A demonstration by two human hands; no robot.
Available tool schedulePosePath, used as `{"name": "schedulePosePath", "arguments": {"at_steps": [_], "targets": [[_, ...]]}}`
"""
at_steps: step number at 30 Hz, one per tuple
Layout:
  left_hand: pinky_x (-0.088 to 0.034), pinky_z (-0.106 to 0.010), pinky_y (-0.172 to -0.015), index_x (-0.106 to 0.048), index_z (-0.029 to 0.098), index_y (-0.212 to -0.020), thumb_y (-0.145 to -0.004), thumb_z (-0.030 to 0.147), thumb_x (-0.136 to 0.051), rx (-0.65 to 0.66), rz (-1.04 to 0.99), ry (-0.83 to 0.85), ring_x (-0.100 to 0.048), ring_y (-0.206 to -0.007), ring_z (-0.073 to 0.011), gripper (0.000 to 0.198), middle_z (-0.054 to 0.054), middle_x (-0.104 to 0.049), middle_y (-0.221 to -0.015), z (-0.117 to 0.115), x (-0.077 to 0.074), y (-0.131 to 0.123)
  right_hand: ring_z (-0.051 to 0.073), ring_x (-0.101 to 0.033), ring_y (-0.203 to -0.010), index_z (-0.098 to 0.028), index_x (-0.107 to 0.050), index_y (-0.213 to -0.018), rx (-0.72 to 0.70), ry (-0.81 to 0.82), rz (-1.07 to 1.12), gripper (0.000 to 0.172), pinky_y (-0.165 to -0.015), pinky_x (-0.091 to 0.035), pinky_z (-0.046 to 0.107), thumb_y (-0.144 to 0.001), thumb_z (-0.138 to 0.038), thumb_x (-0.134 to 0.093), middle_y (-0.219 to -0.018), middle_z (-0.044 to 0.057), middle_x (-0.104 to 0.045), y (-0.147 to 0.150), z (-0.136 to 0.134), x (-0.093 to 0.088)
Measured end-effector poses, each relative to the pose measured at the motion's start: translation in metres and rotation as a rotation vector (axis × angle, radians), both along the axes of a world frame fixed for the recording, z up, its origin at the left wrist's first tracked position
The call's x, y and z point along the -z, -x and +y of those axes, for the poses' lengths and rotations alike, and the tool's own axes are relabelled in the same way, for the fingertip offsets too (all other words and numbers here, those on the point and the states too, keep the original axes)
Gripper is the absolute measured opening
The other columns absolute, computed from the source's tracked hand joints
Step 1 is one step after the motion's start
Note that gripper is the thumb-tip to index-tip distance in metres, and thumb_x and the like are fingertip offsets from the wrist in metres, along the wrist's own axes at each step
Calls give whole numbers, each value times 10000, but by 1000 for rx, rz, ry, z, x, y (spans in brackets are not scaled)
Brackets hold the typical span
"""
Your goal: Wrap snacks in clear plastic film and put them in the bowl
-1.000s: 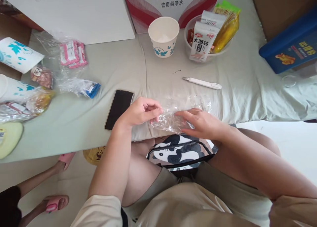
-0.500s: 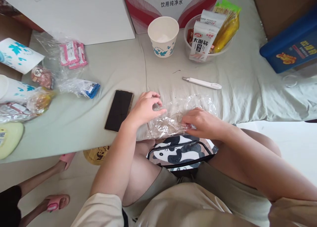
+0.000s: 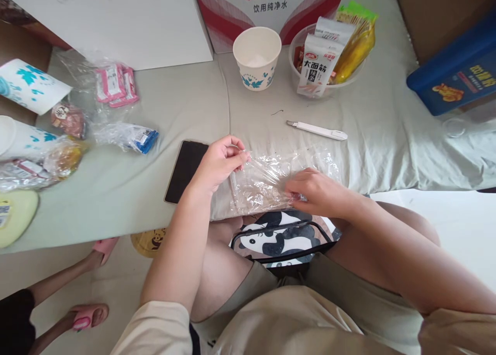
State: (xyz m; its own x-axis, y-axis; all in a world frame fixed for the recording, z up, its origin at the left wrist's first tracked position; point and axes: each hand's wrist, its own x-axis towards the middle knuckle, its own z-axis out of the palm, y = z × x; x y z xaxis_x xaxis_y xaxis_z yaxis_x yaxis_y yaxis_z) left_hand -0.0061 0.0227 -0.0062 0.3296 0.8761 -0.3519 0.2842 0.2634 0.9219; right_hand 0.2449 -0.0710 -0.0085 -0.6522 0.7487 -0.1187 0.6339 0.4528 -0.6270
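Observation:
A clear plastic bag (image 3: 263,184) lies crinkled on the cloth-covered surface in front of me. My left hand (image 3: 225,158) pinches its upper left corner between thumb and fingers and pulls it taut. My right hand (image 3: 313,189) is closed on the bag's right part, its fingers curled under; a small reddish bit shows by the fingertips, too hidden to name. Just left of my left hand lies a black phone (image 3: 184,171), partly covered by the wrist. A white utility knife (image 3: 318,130) rests beyond the bag.
A paper cup (image 3: 257,60) and a plastic bowl (image 3: 349,81) of snacks stand at the back. Wrapped snacks (image 3: 112,83) and tipped cups (image 3: 33,86) lie left. A blue box (image 3: 453,65) is at right. Another person's feet (image 3: 91,316) show below left.
My left hand has closed from a loose, open curl into a pinch on the bag's corner, drawing the film tight toward the upper left. My right hand has stayed in place.

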Motion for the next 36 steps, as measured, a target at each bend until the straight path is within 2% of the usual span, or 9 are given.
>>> {"name": "schedulePosePath", "arguments": {"at_steps": [4, 7, 9, 12, 15, 24, 30, 33, 36], "targets": [[-498, -261, -684, -568, 206, -868, -737, 270, -733, -183, 166, -235, -611, -700, -116, 220, 0, -666, -815, 6, 12, 2, 158, -483, -690, -196, -573, -798, 17, 24, -22, 80, -814, -408, 364, -878, -196, -575, -729, 20, -583, -1, -1, 0], [-509, -269, -728, -600, 205, -899, -789, 338, -705, -234, 167, -319, -622, -764, -127, 201, -25, -686, -912, 5, 5, 7, 167, -504, -688, -196, -588, -844, 32, 27, -8, 125, -806, -420, 368, -895, -303, -627, -745, 27, -596, -3, -1, 0], [-530, -285, -775, -632, 205, -955, -813, 428, -691, -97, 76, -281, -662, -862, -160, 271, -49, -704, -966, -1, -7, 9, 166, -511, -694, -194, -583, -859, 37, 35, 28, 151, -756, -415, 344, -921, -331, -601, -771, 37, -600, -4, 0, -1], [-534, -313, -881, -681, 210, -1015, -696, 409, -809, 335, 99, -197, -685, -1037, -215, 397, -58, -738, -1060, -12, -24, 9, 166, -524, -694, -196, -568, -842, 61, 70, 87, 179, -678, -394, 317, -962, -319, -520, -790, 55, -608, -7, 2, -6], [-525, -312, -805, -712, 203, -897, -755, 349, -751, 495, 248, -131, -683, -859, -181, 207, -30, -750, -909, -15, -25, 7, 182, -582, -722, -202, -590, -917, 168, 94, 90, 134, -699, -434, 325, -952, -307, -515, -838, 68, -661, -13, 5, -13], [-539, -236, -654, -635, 205, -852, -756, 398, -787, -269, -146, -174, -677, -700, -118, 263, 7, -687, -753, 4, -7, 17, 232, -639, -890, -231, -587, -1142, 711, 113, 307, 375, -865, -526, 402, -827, -404, -693, -918, 55, -642, -43, 14, -17], [-472, -173, -484, -592, 237, -839, -763, 380, -840, -453, -278, -190, -612, -532, -70, 296, 54, -653, -673, 8, -3, 16, 164, -516, -678, -231, -666, -892, 787, 322, 295, 237, -624, -410, 319, -854, -464, -693, -734, 16, -584, -51, 18, -27], [-394, -179, -404, -573, 264, -887, -832, 419, -794, -470, -204, -231, -547, -442, -61, 275, 70, -637, -638, 9, 0, 15, 164, -548, -685, -226, -630, -736, 772, 384, 344, 278, -647, -441, 323, -840, -466, -723, -701, 24, -597, -51, 20, -21], [-356, -197, -380, -538, 273, -916, -878, 466, -745, -432, -125, -264, -487, -385, -62, 285, 84, -592, -586, 9, 4, 14, 172, -617, -732, -242, -580, -776, 894, 349, 631, 298, -766, -537, 350, -840, -499, -716, -716, 14, -620, -44, 22, -15]]}}
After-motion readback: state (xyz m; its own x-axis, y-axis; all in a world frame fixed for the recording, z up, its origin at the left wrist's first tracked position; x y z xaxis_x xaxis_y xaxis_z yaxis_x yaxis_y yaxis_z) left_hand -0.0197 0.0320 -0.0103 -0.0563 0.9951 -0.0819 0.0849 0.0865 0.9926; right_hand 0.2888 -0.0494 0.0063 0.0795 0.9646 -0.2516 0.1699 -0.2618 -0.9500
